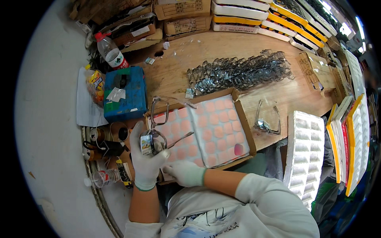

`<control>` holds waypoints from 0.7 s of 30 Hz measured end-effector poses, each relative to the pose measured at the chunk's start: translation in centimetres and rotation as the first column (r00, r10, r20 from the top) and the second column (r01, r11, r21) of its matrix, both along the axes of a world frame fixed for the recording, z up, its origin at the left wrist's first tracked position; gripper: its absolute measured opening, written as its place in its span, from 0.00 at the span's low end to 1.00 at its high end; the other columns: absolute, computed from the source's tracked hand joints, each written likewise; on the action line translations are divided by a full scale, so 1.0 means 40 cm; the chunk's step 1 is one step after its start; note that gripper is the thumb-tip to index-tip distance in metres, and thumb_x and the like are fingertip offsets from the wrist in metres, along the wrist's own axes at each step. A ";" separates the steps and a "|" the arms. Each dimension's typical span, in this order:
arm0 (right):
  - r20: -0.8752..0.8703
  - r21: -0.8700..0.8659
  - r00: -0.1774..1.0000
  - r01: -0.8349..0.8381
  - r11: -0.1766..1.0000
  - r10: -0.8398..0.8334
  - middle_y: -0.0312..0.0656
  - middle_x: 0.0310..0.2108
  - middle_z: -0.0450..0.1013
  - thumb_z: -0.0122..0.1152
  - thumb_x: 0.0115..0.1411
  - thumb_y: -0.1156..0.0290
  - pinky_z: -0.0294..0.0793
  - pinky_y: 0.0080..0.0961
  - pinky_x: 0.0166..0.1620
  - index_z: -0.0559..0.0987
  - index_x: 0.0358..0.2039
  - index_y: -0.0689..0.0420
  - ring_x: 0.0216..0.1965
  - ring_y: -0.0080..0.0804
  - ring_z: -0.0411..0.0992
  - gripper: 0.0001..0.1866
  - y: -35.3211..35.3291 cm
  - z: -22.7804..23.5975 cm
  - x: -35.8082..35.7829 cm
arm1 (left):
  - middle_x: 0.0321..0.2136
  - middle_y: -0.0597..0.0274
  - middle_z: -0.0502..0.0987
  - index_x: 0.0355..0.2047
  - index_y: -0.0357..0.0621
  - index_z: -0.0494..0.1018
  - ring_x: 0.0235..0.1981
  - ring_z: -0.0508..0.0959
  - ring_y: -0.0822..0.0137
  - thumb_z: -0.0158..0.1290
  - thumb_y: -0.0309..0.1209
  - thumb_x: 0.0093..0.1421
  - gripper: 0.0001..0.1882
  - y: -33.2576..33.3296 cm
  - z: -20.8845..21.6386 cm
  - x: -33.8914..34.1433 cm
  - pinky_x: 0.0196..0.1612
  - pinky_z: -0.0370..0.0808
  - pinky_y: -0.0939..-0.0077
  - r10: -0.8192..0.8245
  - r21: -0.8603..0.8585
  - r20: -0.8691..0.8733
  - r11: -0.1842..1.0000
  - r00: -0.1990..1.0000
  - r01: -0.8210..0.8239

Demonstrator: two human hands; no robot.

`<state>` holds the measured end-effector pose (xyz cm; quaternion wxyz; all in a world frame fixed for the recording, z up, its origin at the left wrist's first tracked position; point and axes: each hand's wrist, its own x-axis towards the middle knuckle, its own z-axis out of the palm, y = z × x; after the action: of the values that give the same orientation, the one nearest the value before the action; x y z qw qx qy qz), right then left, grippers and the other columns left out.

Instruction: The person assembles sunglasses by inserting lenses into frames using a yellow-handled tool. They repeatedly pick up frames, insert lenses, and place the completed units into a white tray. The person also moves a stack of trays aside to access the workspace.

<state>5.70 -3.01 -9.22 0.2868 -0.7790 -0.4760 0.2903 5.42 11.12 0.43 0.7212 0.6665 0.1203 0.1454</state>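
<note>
Gloved in white, my left hand (147, 160) is closed on a pair of eyeglasses (165, 114), held upright on end with the temples pointing right. A small printed tag (146, 144) covers part of the lower rim, where the lens area looks darker than in the upper rim. My right hand (185, 173), also gloved, is just right of the left one at the box's near edge. Its fingers are curled together, and whatever they hold is hidden. Beneath the glasses lies a shallow cardboard box (245, 126) with rows of pinkish rounded pieces and one purple lens (238, 149).
Many similar eyeglasses (238, 73) lie in a long row behind the box; one pair (268, 121) sits to its right. A blue box (125, 95), a large bottle (112, 51) and a small bottle (105, 177) stand left. White foam trays (304, 154) stand right; cartons (186, 25) line the back.
</note>
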 end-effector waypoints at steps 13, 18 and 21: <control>0.488 0.320 0.569 0.590 0.742 -0.662 0.43 0.32 0.72 0.63 0.61 0.61 0.76 0.40 0.35 0.81 0.38 0.56 0.31 0.44 0.76 0.12 -0.428 0.235 0.092 | 0.40 0.58 0.73 0.64 0.38 0.60 0.36 0.76 0.68 0.65 0.16 0.39 0.48 -0.124 0.013 -0.130 0.41 0.75 0.73 -0.425 -0.278 0.066 0.861 0.903 0.425; 0.514 0.332 0.616 0.499 0.801 -0.597 0.40 0.30 0.71 0.59 0.64 0.62 0.76 0.39 0.33 0.81 0.35 0.55 0.29 0.40 0.75 0.10 -0.444 0.213 0.066 | 0.44 0.54 0.74 0.62 0.37 0.62 0.40 0.76 0.69 0.66 0.19 0.37 0.48 -0.157 0.039 -0.150 0.44 0.76 0.71 -0.505 -0.158 -0.139 0.860 0.852 0.485; 0.541 0.345 0.622 0.449 0.824 -0.566 0.40 0.29 0.71 0.61 0.62 0.63 0.76 0.38 0.32 0.80 0.36 0.55 0.29 0.40 0.75 0.09 -0.440 0.226 0.063 | 0.44 0.51 0.75 0.62 0.35 0.63 0.28 0.74 0.76 0.66 0.18 0.34 0.48 -0.168 0.034 -0.152 0.34 0.77 0.77 -0.528 -0.100 -0.186 0.849 0.829 0.519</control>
<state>8.23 -20.61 -0.18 0.2512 -0.9034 -0.3262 -0.1199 -0.64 4.38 1.80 0.7320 0.6686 0.0106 -0.1303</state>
